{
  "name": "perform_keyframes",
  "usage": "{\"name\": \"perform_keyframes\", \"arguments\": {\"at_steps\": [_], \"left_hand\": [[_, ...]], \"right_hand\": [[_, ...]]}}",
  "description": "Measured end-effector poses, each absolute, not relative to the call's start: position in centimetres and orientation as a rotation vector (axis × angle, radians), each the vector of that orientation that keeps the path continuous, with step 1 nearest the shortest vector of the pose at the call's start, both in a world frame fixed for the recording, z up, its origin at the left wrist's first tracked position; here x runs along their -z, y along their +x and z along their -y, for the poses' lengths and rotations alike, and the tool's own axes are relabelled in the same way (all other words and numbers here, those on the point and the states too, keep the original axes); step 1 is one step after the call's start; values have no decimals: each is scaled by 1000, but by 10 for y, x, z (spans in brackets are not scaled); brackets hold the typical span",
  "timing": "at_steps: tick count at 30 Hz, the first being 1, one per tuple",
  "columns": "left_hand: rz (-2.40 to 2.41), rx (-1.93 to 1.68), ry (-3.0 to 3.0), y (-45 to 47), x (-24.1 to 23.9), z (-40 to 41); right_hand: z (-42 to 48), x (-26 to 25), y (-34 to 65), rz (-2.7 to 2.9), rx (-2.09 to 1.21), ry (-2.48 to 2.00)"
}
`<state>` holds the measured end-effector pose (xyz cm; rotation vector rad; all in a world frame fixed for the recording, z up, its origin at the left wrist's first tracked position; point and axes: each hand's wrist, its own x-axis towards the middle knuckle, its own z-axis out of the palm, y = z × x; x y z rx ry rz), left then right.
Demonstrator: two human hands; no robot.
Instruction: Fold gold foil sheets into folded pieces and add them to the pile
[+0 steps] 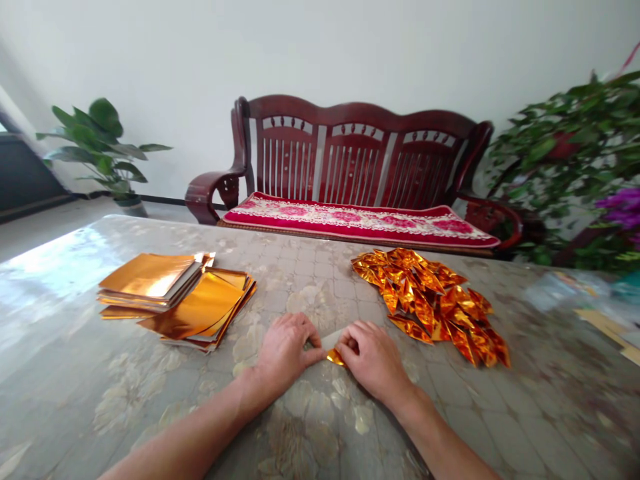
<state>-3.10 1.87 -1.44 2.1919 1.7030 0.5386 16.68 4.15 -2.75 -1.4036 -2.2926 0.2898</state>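
Between my two hands is a sheet of gold foil paper (334,339), its pale back facing up and a small gold fold showing at the near edge. My left hand (290,343) pinches its left side with thumb and fingers. On the right side, my right hand (371,353) has its fingers curled closed on the paper. Part of the sheet is hidden under the fingers. To the left lies a loose stack of flat gold foil sheets (200,303). A heap of folded gold foil pieces (425,293) lies to the right.
The table (300,427) has a patterned, glossy cover. Clear plastic bags (567,290) and a tan flat piece (607,333) lie at its right edge. Behind stands a dark red wooden bench (355,157) with a red patterned cushion (350,219). Potted plants (103,143) flank it.
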Motion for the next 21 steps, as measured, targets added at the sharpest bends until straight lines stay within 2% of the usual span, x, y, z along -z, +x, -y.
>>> {"name": "perform_keyframes", "arguments": {"at_steps": [9, 21], "left_hand": [[-1842, -445, 2206, -20, 13, -17], [-1849, -389, 2193, -11, 9, -14]], "right_hand": [[-53, 26, 188, 2251, -507, -1386], [-59, 16, 196, 2490, -413, -1323]]}}
